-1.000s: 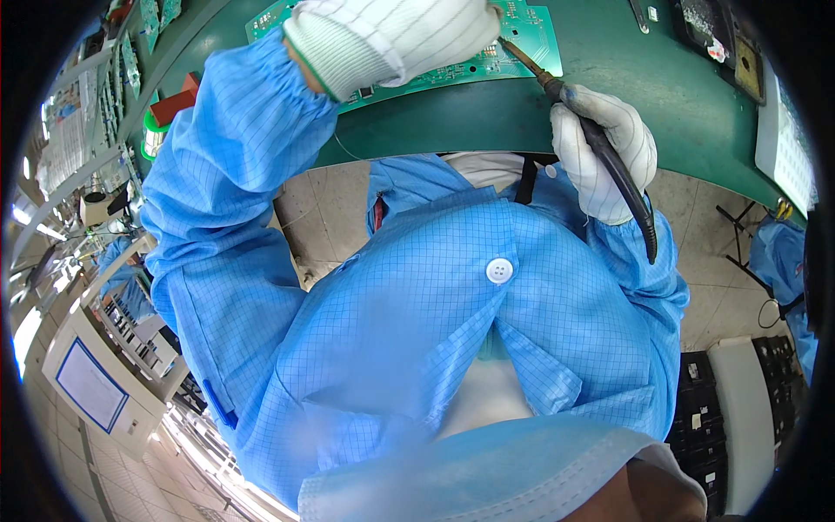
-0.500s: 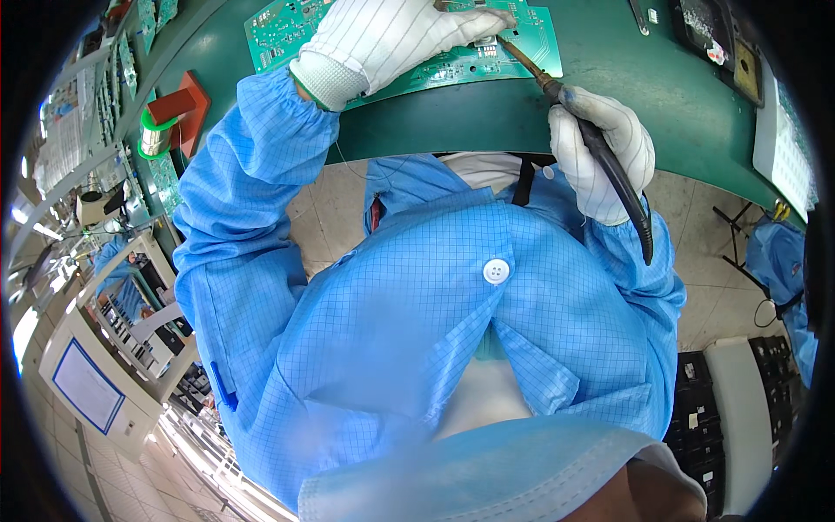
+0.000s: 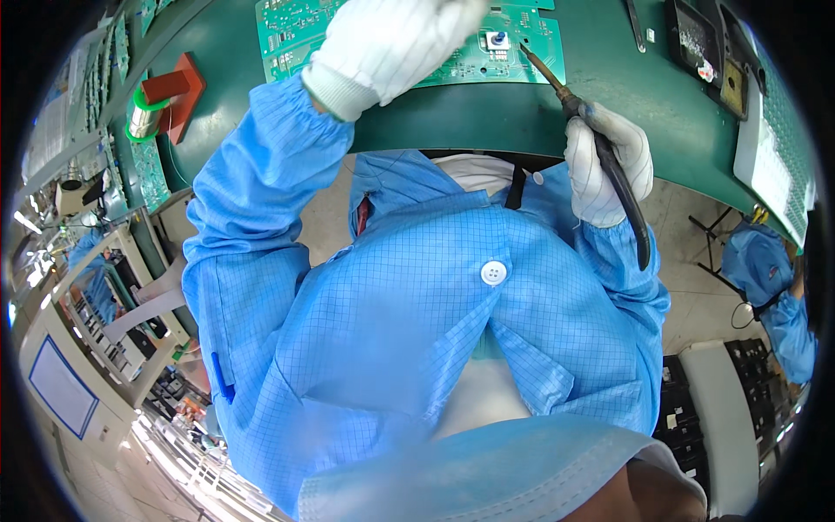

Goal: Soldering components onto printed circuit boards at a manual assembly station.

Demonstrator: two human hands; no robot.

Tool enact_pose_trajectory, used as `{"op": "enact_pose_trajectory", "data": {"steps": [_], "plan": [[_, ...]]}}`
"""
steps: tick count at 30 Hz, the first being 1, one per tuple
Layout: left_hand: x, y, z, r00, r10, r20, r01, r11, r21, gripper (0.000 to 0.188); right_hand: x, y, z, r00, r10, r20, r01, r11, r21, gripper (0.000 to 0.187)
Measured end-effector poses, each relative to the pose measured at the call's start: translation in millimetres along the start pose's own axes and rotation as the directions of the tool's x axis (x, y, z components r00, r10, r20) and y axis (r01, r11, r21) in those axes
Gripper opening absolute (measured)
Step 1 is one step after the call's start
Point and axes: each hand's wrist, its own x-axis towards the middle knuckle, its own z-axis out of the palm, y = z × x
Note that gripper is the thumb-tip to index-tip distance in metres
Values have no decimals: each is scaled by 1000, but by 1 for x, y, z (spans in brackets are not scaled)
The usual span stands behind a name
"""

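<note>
A green circuit board (image 3: pixel 296 39) lies at the far edge of view on the bench. On it stands a small white component with a blue centre (image 3: pixel 497 41). My gloved right hand (image 3: pixel 609 161) is wrapped round a soldering iron (image 3: pixel 614 170), whose slim tip points at the board just right of that component. Over the board's middle hovers my gloved left hand (image 3: pixel 391 48); its fingers are smeared by motion at the top, so what they hold, if anything, does not show.
A solder wire spool (image 3: pixel 143 120) sits on a red stand (image 3: pixel 184 97) at left. Tweezers (image 3: pixel 635 24) lie at the upper right, near a black tray (image 3: pixel 696 43) with a sponge holder (image 3: pixel 736 83). A white tray (image 3: pixel 770 165) with a green board is at far right; another person's blue sleeve (image 3: pixel 787 335) shows below.
My left hand has lifted away from the component, which now shows uncovered with its blue centre. The soldering iron's tip has drawn slightly right, off the component.
</note>
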Motion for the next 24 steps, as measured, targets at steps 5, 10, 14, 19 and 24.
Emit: {"op": "enact_pose_trajectory", "data": {"steps": [5, 10, 14, 19, 24], "plan": [[-18, 8, -10, 976, -179, -127, 152, 969, -193, 12, 14, -27, 1, 982, -187, 6, 187, 981, -56, 28], [-23, 25, 3, 910, -397, -119, 364, 903, -228, 11, 28, -43, 17, 945, -295, 140, 311, 944, -108, 22], [-22, 20, 11, 923, -345, -169, 308, 928, -210, 13, 30, -38, 25, 904, -365, 222, 399, 908, -130, 24], [-23, 20, 17, 916, -370, -153, 338, 919, -201, 13, 27, -30, 32, 878, -409, 247, 453, 878, -154, 32], [-25, 20, 22, 913, -340, -226, 303, 935, -183, 13, 27, -27, 34, 862, -412, 296, 470, 868, -161, 31]]}}
